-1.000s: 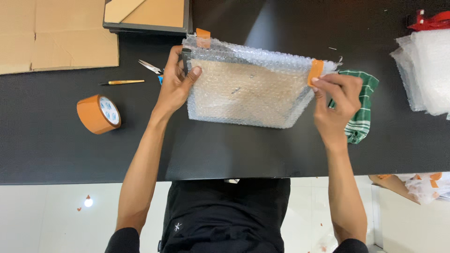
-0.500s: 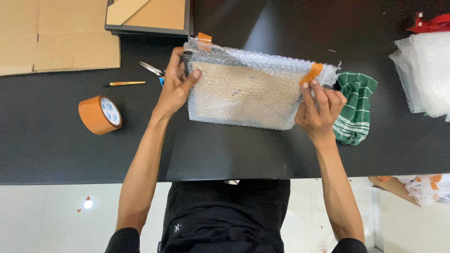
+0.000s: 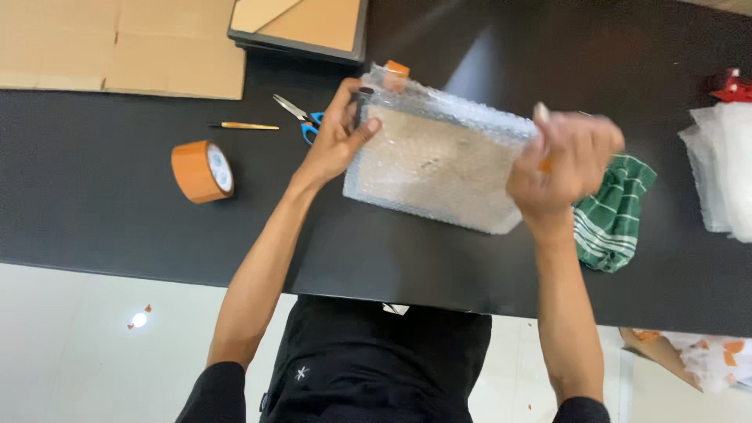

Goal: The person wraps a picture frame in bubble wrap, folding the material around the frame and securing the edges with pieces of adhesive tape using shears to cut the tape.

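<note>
Nearest the person, the right hand [image 3: 565, 160] is blurred, fingers curled over the right end of a flat parcel wrapped in bubble wrap [image 3: 439, 157], gripping it there, with a glimpse of orange tape under the fingers; the parcel sits tilted on the black table [image 3: 102, 211], its left end held by the left hand [image 3: 338, 137], thumb across the front face and fingers behind the edge; a strip of orange tape [image 3: 396, 69] marks the parcel's top left corner; just right of the right hand lies a green striped cloth [image 3: 615, 215]; to the left stands a roll of orange tape [image 3: 201, 171]; farther off lie scissors [image 3: 301, 117], a pencil [image 3: 243, 125], flat cardboard sheets [image 3: 117, 47], and clear plastic bags [image 3: 724, 168] at the right edge.
</note>
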